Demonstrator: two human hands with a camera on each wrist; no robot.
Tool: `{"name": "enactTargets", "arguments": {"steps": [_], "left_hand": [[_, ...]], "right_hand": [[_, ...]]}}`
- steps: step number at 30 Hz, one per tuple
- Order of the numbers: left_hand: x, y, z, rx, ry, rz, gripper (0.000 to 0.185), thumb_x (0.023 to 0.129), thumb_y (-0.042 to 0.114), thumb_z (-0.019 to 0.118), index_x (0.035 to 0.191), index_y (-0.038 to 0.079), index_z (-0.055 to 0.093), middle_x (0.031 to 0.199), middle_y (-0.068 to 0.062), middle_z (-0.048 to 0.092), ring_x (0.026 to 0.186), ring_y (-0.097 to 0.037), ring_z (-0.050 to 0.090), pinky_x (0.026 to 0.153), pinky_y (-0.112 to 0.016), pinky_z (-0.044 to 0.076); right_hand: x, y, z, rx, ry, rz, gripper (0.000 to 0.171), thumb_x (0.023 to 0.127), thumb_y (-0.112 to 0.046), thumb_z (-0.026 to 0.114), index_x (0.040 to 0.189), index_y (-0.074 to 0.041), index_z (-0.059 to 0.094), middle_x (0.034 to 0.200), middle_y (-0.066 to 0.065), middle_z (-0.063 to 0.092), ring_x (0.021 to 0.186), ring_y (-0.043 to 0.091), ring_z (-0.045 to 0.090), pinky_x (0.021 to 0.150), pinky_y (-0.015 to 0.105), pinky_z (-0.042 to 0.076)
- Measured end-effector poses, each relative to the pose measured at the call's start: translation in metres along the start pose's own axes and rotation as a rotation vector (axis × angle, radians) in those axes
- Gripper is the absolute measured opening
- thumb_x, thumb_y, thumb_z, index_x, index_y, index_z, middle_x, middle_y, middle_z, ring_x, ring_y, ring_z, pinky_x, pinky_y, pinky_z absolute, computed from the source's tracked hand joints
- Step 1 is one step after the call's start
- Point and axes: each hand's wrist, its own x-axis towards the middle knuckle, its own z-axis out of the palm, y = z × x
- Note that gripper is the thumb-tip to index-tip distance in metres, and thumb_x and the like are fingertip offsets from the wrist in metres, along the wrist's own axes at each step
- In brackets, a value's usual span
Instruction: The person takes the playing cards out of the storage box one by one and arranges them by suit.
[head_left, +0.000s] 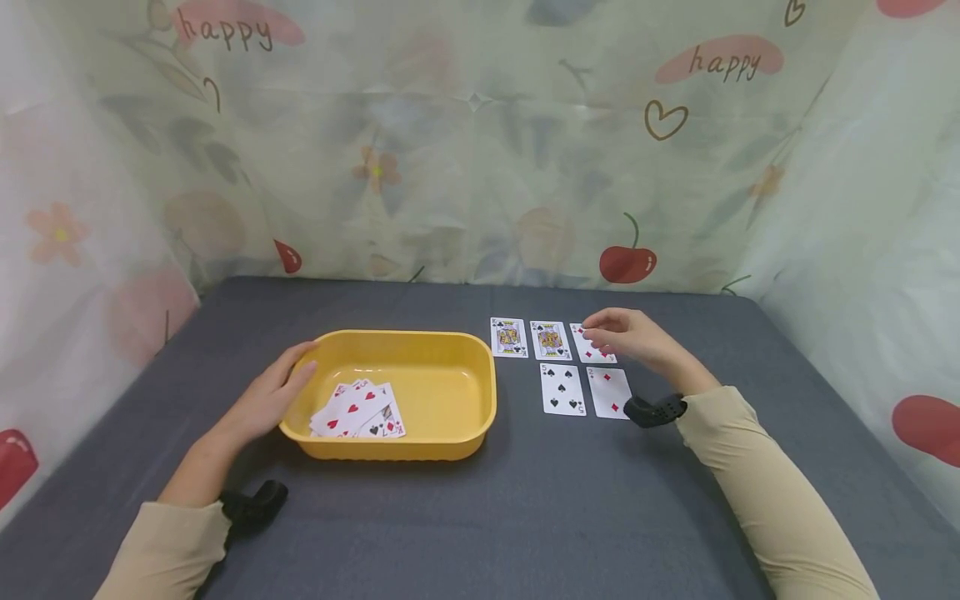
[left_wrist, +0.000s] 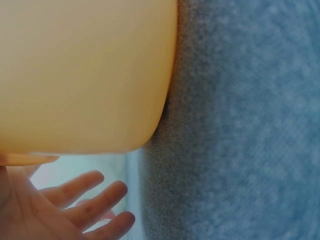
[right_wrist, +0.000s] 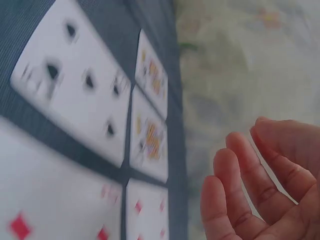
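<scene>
My left hand (head_left: 266,392) grips the left rim of a yellow plastic basin (head_left: 420,450), thumb over the edge. In the left wrist view, its other fingers (left_wrist: 97,205) spread loosely outside the wall. Inside the basin lies a loose pile of playing cards (head_left: 356,412), a heart card on top. My right hand (head_left: 633,337) hovers over a diamond card (head_left: 581,343) at the right of the back row, partly covering it. Its fingers (right_wrist: 227,185) are loosely bent, with nothing between them in the right wrist view.
Two kings, a club king (head_left: 509,337) and a spade king (head_left: 551,341), lie face up in the back row. In front are a five of spades (head_left: 562,389) and another diamond card (head_left: 607,392). A dark cloth (head_left: 480,533) covers the table; a printed curtain (head_left: 465,167) hangs behind.
</scene>
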Motion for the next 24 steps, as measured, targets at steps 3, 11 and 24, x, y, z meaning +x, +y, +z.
{"name": "enactTargets", "arguments": {"steps": [3, 11, 24], "left_hand": [[0.000, 0.000, 0.000, -0.004, 0.002, 0.006, 0.063, 0.100, 0.045, 0.031, 0.147, 0.005, 0.020, 0.151, -0.025, 0.020, 0.136, -0.044, 0.024, 0.107, -0.061, 0.023], [-0.001, 0.002, 0.000, -0.009, 0.002, 0.018, 0.061, 0.100, 0.043, 0.032, 0.147, 0.005, 0.020, 0.151, -0.026, 0.022, 0.136, -0.044, 0.024, 0.108, -0.061, 0.022], [-0.002, 0.005, -0.001, -0.006, 0.010, 0.026, 0.060, 0.101, 0.041, 0.033, 0.146, 0.003, 0.021, 0.150, -0.027, 0.022, 0.136, -0.045, 0.025, 0.107, -0.062, 0.022]], "right_hand": [[0.003, -0.023, 0.010, 0.019, -0.027, -0.064, 0.037, 0.091, -0.030, 0.059, 0.120, -0.007, 0.057, 0.117, 0.019, 0.061, 0.104, 0.032, 0.059, 0.092, 0.044, 0.046], [0.013, -0.079, 0.044, 0.057, -0.150, -0.177, 0.031, 0.090, -0.028, 0.062, 0.114, -0.010, 0.060, 0.106, 0.008, 0.065, 0.095, 0.020, 0.061, 0.082, 0.031, 0.050], [0.034, -0.141, 0.097, 0.121, -0.358, -0.274, 0.031, 0.091, -0.017, 0.060, 0.118, -0.002, 0.058, 0.119, 0.023, 0.060, 0.106, 0.038, 0.056, 0.094, 0.045, 0.047]]}}
